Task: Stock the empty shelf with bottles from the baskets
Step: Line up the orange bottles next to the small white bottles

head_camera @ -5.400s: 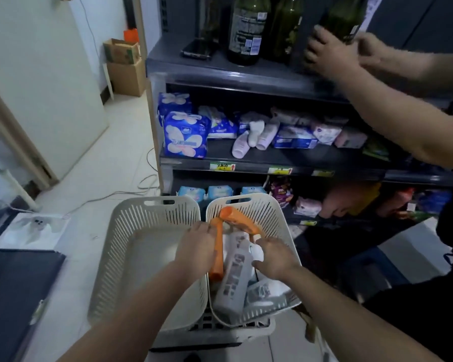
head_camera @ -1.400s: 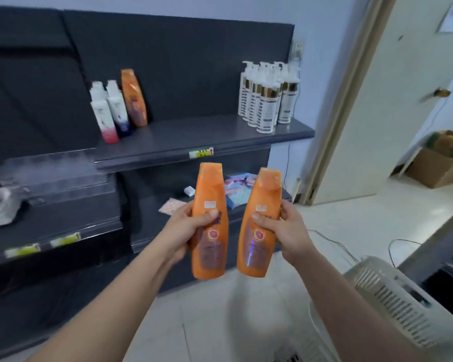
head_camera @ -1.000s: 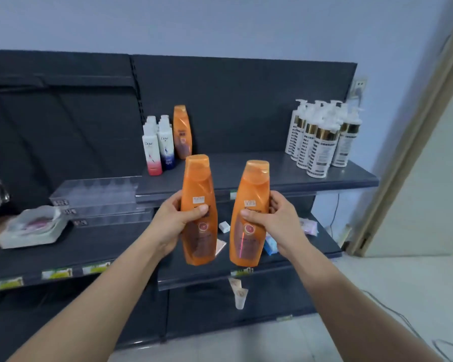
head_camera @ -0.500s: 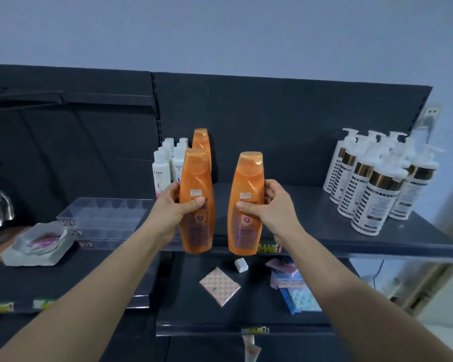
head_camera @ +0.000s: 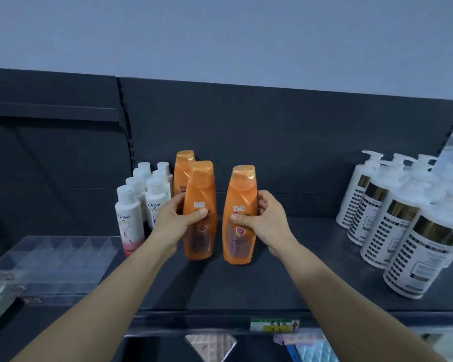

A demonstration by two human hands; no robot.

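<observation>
Dark shelf (head_camera: 246, 288) bears orange bottles (head_camera: 200, 184), white Dove bottles (head_camera: 130, 223) fading pink, white pump bottles (head_camera: 426, 257) gold-banded and black-checked

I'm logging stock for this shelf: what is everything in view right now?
shelf: one, dark grey, across the middle.
standing orange bottle: one, orange, shelf back, left of centre.
left-held orange bottle: one, orange, upright, in front of it.
right-held orange bottle: one, orange, upright, further right.
Dove bottles: about seven, white, two rows, shelf left.
pump bottles: several, count unclear, white with gold collars, shelf right.
clear divider tray: one, transparent, far left.
price tag: one, green and yellow, shelf edge.
quilted packs: at least two, pinkish and blue, lower shelf.
left hand: one, fingers curled round its bottle.
right hand: one, fingers curled round its bottle.
</observation>
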